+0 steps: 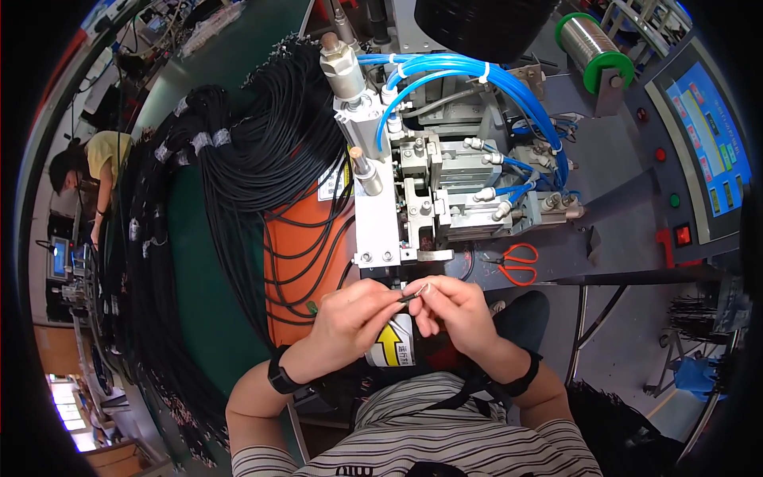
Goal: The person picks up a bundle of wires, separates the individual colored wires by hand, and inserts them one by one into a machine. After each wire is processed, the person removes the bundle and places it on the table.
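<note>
Both my hands meet just in front of the metal machine (377, 215). My left hand (348, 316) pinches a black cable (408, 299) close to its end. The fingertips of my right hand (461, 312) close on the thin tip of that same cable. How the tip is finished is too small to make out. Behind my hands a large bundle of black cables (262, 151) spreads over an orange surface (298, 262). A white label with a yellow arrow (389, 347) shows just below my fingers.
Scissors with orange handles (519, 265) lie right of the machine. Blue air tubes (477, 67) arch over its cylinders. A solder wire spool (592, 52) stands at the back right, beside a touchscreen panel (703, 131). More cables (143, 318) hang at left, where another person (107, 159) works.
</note>
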The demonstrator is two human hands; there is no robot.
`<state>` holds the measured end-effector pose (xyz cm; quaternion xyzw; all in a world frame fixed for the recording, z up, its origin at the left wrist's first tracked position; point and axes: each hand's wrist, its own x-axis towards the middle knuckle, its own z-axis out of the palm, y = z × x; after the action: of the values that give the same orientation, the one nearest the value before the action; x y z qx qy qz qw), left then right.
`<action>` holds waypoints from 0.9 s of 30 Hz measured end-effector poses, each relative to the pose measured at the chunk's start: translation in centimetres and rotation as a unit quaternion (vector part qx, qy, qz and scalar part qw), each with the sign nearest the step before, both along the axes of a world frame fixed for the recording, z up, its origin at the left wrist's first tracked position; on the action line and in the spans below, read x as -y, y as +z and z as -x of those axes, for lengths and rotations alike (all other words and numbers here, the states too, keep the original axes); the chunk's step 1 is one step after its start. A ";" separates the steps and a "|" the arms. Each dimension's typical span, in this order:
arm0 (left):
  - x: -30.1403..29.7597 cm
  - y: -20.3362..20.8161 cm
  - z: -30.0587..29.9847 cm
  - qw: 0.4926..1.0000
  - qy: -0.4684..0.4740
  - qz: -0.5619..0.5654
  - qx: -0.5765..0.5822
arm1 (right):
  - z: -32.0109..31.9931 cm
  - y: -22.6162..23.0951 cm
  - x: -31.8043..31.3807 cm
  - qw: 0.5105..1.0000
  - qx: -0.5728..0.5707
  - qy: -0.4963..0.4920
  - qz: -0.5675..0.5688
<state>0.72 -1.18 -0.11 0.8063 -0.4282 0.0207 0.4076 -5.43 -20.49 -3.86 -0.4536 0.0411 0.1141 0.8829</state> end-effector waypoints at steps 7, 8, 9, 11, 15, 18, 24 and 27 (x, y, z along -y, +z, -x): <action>0.4 0.3 1.0 0.995 0.001 -0.055 0.080 | -0.1 1.0 -0.7 0.999 -0.027 0.017 0.018; 0.3 0.0 0.9 0.998 0.003 -0.041 0.040 | 0.2 1.4 -1.3 1.000 -0.010 -0.009 0.014; 0.3 -0.1 0.8 1.000 0.005 -0.027 -0.001 | 0.3 1.5 -1.7 0.999 0.007 -0.034 0.011; 0.3 0.2 1.0 1.000 0.015 -0.012 -0.019 | 0.8 1.4 -2.6 0.971 0.122 -0.091 0.184; 0.4 0.1 1.1 0.999 0.034 0.010 -0.025 | 0.8 0.8 -3.0 0.772 0.341 -0.195 0.500; 0.3 -0.2 0.8 0.999 0.038 -0.006 0.039 | 0.2 -0.1 -2.3 0.753 0.371 -0.203 0.504; 0.3 0.3 0.7 0.989 0.013 -0.062 0.137 | 0.0 -0.7 -0.2 0.997 0.006 0.016 -0.069; 0.2 0.0 0.5 0.989 0.011 -0.056 0.134 | -0.1 -0.6 0.1 0.993 -0.025 0.035 -0.111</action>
<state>0.18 -1.41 -0.13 0.8223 -0.4709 0.1090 0.3005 -5.29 -20.57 -4.43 -0.3506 0.0342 0.1598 0.9222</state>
